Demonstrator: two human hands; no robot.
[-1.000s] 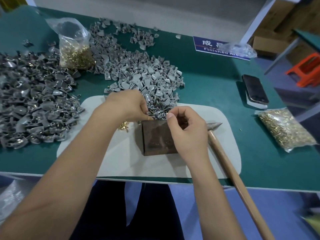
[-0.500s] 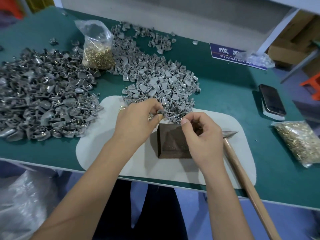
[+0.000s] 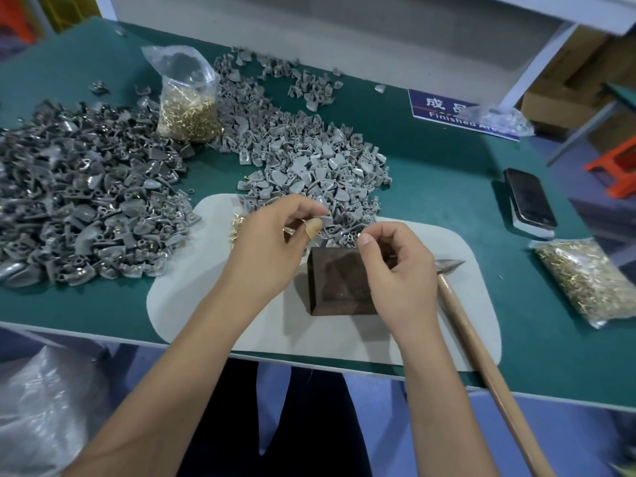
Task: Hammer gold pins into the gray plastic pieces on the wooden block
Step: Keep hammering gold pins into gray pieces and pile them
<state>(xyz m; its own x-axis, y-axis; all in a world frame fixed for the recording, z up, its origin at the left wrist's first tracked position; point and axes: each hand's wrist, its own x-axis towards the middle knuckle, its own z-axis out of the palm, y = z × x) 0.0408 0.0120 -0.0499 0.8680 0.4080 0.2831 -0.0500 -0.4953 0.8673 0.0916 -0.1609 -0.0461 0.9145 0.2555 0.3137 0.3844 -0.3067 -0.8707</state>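
Gold pins in bag [image 3: 188,115] | L hand [image 3: 272,235] pinches gray piece [image 3: 325,220] | R hand [image 3: 395,270] curled, contents unclear

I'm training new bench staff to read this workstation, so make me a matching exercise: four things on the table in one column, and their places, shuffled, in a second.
Things
1. hammer
2. phone
3. wooden block
4. upright bag of gold pins

Places
A. on the pale mat, between the two hands
B. standing at the far side, among the gray plastic pieces
C. on the green table, far right, beyond a flat bag of pins
D. right of the block, its handle over the table's near edge

Pairs: 1-D, 2-C, 3-A, 4-B
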